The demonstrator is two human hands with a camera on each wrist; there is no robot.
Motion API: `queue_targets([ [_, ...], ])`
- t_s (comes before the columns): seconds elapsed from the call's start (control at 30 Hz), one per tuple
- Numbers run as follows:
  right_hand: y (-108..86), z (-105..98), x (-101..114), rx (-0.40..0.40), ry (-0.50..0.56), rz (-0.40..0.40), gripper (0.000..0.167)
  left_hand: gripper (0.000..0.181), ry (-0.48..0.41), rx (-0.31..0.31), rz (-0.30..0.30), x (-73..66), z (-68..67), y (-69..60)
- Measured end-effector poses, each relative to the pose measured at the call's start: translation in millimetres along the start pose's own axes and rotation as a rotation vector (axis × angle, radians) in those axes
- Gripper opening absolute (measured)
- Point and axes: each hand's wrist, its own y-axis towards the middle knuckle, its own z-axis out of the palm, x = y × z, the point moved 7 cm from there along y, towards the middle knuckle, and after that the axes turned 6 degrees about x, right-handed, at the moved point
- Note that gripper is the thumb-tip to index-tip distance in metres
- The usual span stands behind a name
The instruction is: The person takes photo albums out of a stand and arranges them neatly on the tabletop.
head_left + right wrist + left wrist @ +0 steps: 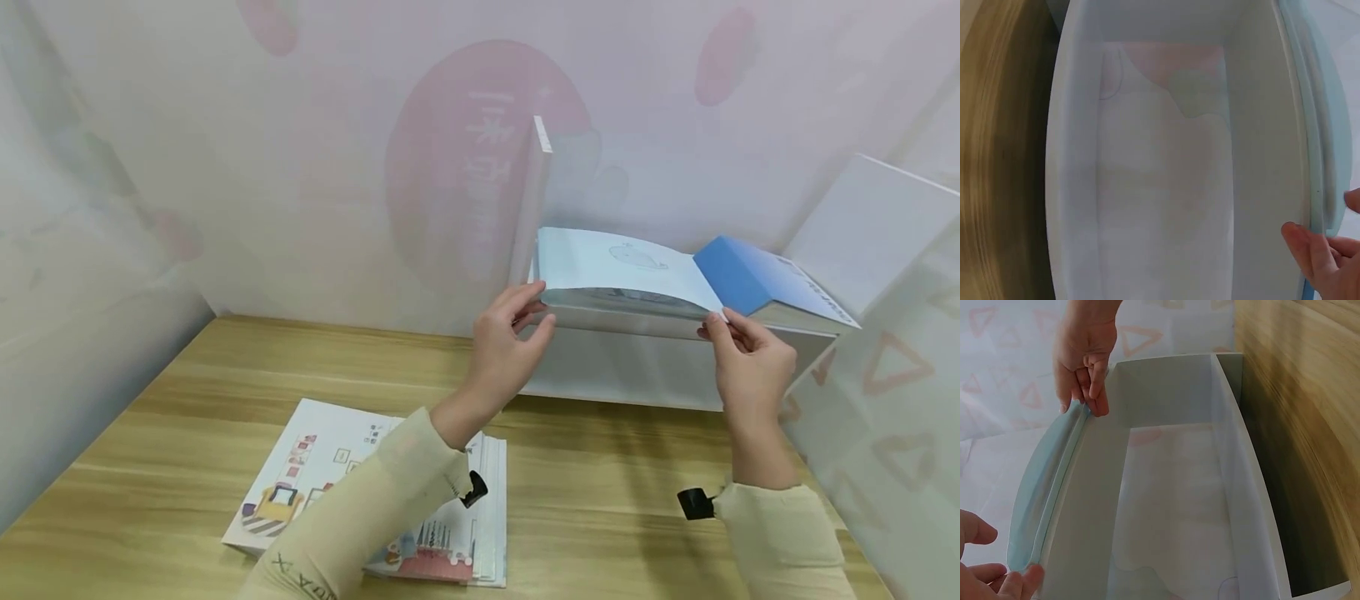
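Note:
A pale blue book [592, 258] with a small whale drawing lies flat on top of a white shelf unit [622, 367]. Its upper sheet bows upward along the front edge. My right hand [753, 367] pinches the front right corner of this sheet between thumb and fingers. At the book's front left corner, the fingertips of my left hand [502, 346] touch the edge, while its thumb stands apart. In the left wrist view the book's bowed edge [1044, 487] runs between both hands. The right wrist view shows the fingers [1319, 256] at the other end.
A thicker blue book [780, 279] lies right of the pale one. A white upright panel [530, 200] rises at the shelf's left end, and another white panel [873, 233] leans at right. Several picture books [442, 550] lie stacked on the wooden table [150, 467], partly behind my left sleeve.

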Motion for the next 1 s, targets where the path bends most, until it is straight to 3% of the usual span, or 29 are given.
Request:
queue_targets([
  [0.17,-5.2,-3.3,-1.9,-0.069,0.097,-0.011,0.034,0.038,-0.079,-0.031,-0.023,-0.9,-4.7,-3.4],
  [0.43,-11.4,-6.0,3.4,-0.122,0.033,-0.078,0.030,0.034,-0.081,-0.038,-0.097,4.5,-10.7,-5.1],
  [0.67,-4.6,-1.6,3.5,-0.078,0.062,-0.019,0.033,0.033,-0.083,-0.019,-0.192,11.6,-12.2,3.0],
  [1.0,-4.0,4.8,1.6,-0.146,0.229,0.021,0.030,0.021,-0.170,-0.106,-0.235,19.5,-11.1,11.3],
])
